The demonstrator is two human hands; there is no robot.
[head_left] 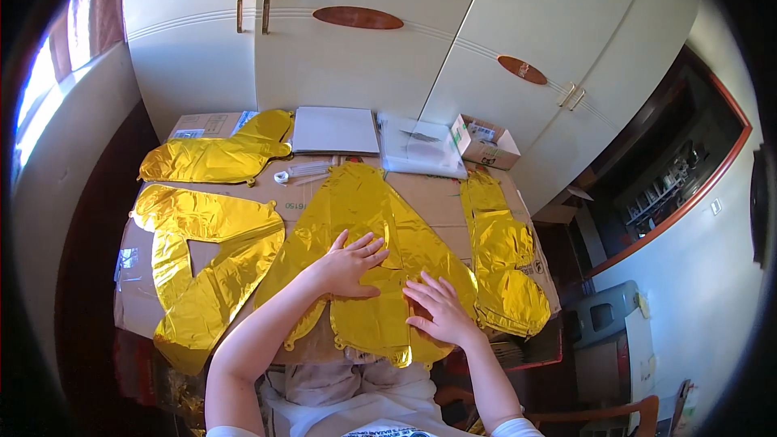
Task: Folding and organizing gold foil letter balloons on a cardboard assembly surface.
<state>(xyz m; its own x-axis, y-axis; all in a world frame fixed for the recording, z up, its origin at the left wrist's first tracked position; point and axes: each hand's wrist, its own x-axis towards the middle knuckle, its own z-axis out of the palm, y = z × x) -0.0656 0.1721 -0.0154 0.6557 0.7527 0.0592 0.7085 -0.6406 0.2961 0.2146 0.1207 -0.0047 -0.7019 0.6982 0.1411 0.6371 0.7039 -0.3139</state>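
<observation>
Gold foil balloon [368, 218] lies flat — under both hands' fingers [368, 247].

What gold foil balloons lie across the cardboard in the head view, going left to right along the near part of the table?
Flat gold balloon on the left → middle gold balloon pressed under left hand and right hand → narrow gold balloon on the right.

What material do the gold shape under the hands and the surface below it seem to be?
Gold shape: likely thin metallic foil film, as on deflated balloons; glossy, crinkled, with bright glints. Surface beneath: probably corrugated cardboard; matte brown, flattened.
</observation>
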